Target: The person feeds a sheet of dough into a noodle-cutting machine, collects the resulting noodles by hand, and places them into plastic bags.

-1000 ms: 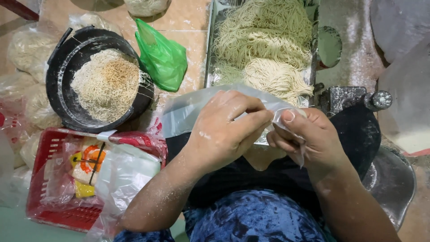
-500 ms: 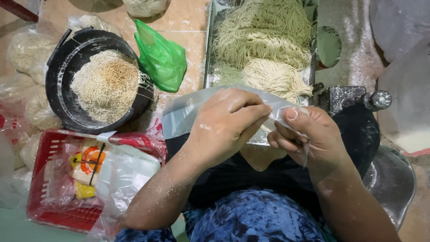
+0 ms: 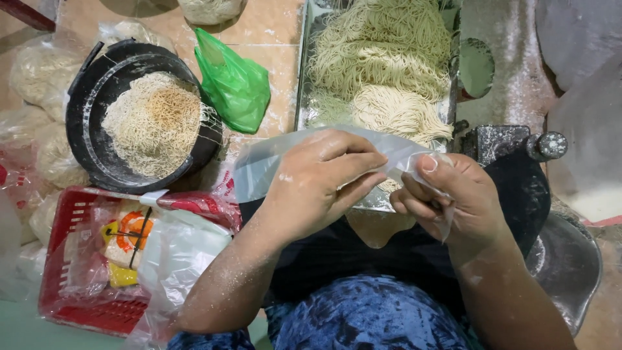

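Both flour-dusted hands are pinching a clear plastic bag (image 3: pixel 272 165) at chest height, the left hand (image 3: pixel 317 188) closing over its middle and the right hand (image 3: pixel 447 198) gripping its edge, just before the metal tray (image 3: pixel 304 78) of noodles (image 3: pixel 382 65).

clear plastic bag (image 3: pixel 272 165); thin, crumpled; held above noodle tray (image 3: pixel 302 97)

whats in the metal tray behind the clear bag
The metal tray holds heaps of pale raw noodles. Its near end is hidden by the clear plastic bag that the left hand and right hand hold.
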